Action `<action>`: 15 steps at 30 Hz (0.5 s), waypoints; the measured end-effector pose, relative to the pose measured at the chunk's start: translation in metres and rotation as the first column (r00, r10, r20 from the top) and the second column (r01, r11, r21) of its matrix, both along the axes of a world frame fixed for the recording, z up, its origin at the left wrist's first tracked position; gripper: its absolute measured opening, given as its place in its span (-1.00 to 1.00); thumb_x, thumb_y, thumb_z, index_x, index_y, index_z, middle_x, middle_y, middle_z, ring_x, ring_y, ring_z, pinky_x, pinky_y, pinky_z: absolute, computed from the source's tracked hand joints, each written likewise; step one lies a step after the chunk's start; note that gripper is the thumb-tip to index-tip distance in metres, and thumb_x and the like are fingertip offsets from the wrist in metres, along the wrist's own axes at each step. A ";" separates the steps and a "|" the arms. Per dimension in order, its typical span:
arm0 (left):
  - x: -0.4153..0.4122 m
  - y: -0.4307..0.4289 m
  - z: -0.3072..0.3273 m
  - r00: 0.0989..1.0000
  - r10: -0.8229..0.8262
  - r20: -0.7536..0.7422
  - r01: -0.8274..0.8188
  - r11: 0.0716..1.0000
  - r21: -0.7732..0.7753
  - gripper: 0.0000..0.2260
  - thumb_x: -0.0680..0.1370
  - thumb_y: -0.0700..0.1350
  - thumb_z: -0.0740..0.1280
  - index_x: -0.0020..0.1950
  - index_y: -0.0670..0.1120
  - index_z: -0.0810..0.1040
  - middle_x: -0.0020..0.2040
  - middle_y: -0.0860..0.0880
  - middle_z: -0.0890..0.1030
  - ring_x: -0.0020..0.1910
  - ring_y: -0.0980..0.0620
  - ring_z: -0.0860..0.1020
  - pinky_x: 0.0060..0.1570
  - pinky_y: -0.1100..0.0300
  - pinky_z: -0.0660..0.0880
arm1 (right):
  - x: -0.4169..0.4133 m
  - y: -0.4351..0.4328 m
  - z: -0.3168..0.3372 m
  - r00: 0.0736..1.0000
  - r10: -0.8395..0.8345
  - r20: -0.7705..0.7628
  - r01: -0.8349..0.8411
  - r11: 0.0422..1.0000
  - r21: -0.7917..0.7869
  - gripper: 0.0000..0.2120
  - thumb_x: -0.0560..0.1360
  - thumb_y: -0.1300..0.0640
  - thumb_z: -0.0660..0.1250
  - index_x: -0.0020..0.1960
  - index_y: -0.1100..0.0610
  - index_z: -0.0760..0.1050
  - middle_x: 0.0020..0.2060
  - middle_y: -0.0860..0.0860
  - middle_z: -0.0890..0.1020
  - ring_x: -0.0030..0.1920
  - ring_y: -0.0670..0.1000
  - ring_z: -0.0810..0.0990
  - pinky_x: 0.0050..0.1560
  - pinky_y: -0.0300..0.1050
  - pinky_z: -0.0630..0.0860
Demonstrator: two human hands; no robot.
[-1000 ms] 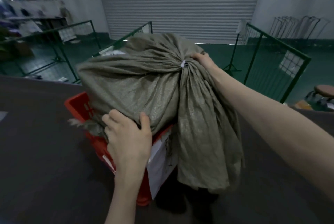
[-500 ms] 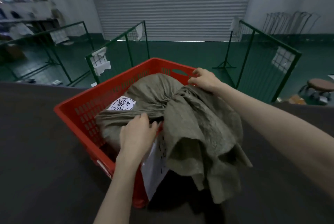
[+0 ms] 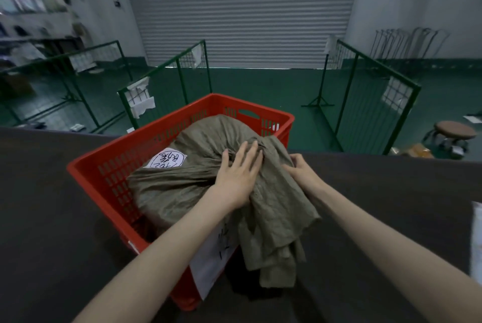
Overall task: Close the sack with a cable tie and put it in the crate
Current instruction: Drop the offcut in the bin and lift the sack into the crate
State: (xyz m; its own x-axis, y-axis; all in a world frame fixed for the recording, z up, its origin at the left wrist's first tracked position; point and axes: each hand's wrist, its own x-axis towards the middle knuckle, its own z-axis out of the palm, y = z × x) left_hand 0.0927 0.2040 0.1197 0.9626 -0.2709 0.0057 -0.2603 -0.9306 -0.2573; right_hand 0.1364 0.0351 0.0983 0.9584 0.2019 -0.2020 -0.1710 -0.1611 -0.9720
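Head cam, only view I've got: the sack (image 3: 187, 187) sits in the red crate (image 3: 104, 166), but its loose neck flops over the near rim toward me. My left hand (image 3: 236, 178) lies flat on the gathered neck, fingers spread; my right hand (image 3: 303, 172) pinches the cloth just beside it. Can't see the cable tie. Tucking the tail in looks like what's left.
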 end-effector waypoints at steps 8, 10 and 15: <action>0.042 -0.018 0.006 0.998 -0.011 0.055 0.018 0.993 -0.117 -0.38 0.60 -0.06 0.16 0.53 -0.24 -0.08 0.57 -0.19 -0.02 0.54 -0.14 0.00 0.42 -0.14 0.06 | -0.010 -0.006 0.013 0.974 0.111 0.195 -0.113 0.994 0.004 -0.85 0.55 0.23 0.25 0.11 0.10 0.48 -0.04 -0.02 0.60 0.01 0.01 0.57 -0.02 -0.19 0.51; 0.047 -0.019 0.012 0.995 0.005 0.102 0.029 0.943 -0.332 -0.46 0.60 -0.08 0.17 0.51 -0.21 0.07 0.51 -0.16 0.18 0.46 -0.12 0.20 0.35 -0.03 0.20 | -0.014 -0.013 0.020 0.964 0.119 0.240 -0.125 0.992 0.012 -0.78 0.54 0.27 0.25 0.14 0.07 0.50 -0.02 -0.04 0.63 0.01 -0.01 0.59 -0.03 -0.26 0.54; 0.059 -0.005 0.013 0.949 0.192 -0.249 -0.291 0.237 -0.927 -0.49 0.51 0.09 0.21 0.37 -0.17 0.36 0.21 -0.08 0.51 0.05 -0.10 0.55 0.11 0.07 0.50 | -0.020 -0.019 0.044 0.919 0.021 0.394 -0.070 0.991 0.111 -0.69 0.50 0.28 0.28 0.21 0.09 0.53 0.10 0.04 0.65 0.10 -0.03 0.62 0.10 -0.14 0.56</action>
